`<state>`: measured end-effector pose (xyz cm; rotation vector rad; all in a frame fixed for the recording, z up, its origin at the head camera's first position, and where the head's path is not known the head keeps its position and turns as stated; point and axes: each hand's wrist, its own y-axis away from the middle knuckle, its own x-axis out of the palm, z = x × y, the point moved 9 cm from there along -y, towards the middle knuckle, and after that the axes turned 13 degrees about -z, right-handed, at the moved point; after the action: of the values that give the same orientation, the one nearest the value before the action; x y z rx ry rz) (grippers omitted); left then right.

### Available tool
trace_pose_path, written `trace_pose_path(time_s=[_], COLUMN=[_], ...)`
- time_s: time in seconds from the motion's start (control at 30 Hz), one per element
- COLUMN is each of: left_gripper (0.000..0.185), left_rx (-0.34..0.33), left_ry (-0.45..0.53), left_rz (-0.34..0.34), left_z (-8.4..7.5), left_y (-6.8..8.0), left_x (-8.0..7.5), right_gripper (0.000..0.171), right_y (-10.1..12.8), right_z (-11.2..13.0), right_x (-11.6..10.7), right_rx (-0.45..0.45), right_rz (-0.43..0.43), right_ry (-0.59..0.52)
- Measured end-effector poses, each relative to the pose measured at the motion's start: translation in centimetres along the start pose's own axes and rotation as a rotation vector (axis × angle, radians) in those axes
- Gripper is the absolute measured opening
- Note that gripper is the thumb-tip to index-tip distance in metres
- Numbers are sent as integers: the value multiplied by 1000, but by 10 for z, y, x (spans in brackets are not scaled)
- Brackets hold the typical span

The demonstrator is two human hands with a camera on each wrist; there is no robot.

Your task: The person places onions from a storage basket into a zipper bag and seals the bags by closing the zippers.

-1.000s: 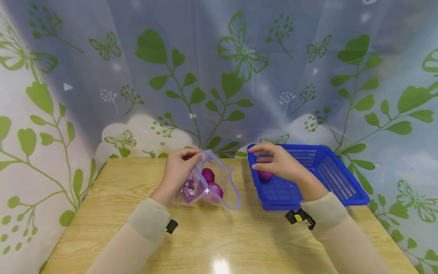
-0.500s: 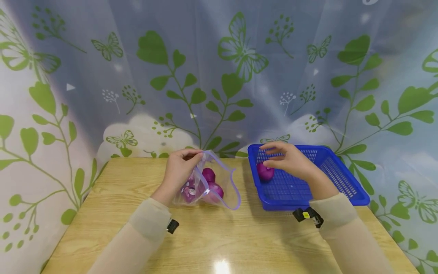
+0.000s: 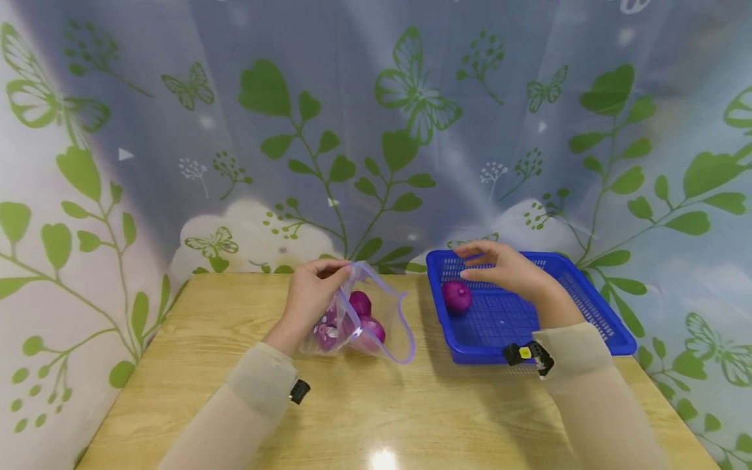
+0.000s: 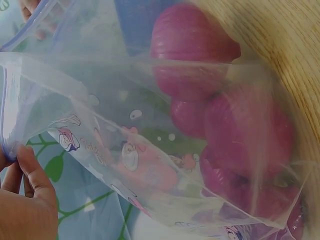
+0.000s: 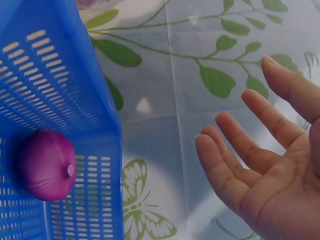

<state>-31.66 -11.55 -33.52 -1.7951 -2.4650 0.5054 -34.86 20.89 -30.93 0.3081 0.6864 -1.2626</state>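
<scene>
My left hand pinches the rim of a clear zip bag with a purple edge, and its mouth gapes toward the right. Several red onions lie inside, seen through the printed plastic. A single red onion sits in the left end of a blue plastic basket. Over that basket my right hand hovers with its fingers spread and nothing in them. In the right wrist view, the palm and loosely bent fingers are apart from the onion.
Bag and basket stand side by side on a wooden table, the basket toward the back right. Behind the table hangs a curtain printed with leaves and butterflies. A small black device is strapped at the right wrist.
My right hand has drawn back to the right from the basket's left rim, uncovering the onion there. The left hand keeps its pinch on the bag, nearly still.
</scene>
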Motion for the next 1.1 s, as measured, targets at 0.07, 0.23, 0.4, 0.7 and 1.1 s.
trace_pose_path(time_s=[0.07,0.23,0.4,0.7,1.1], left_gripper=[18,18,18,19,17], left_rx=[0,11,2,-6,9], left_ry=[2,5,-11,-8,-15], left_rz=[-1,5,7,10,-3], left_z=[1,-1,1,2,4], left_y=[0,0,2,3,6], left_x=[0,1,1,-1,1], right_gripper=[56,55,57,60,65], right_y=[-3,-13,-20,-29,-39], right_z=[-5,-17,-27,-46,-94], right_x=[0,-2,1,6,19], right_rx=[9,29,42,124,287], right_rz=[10,28,51,71,145], right_ry=[-12,-83,-148,-204,-308])
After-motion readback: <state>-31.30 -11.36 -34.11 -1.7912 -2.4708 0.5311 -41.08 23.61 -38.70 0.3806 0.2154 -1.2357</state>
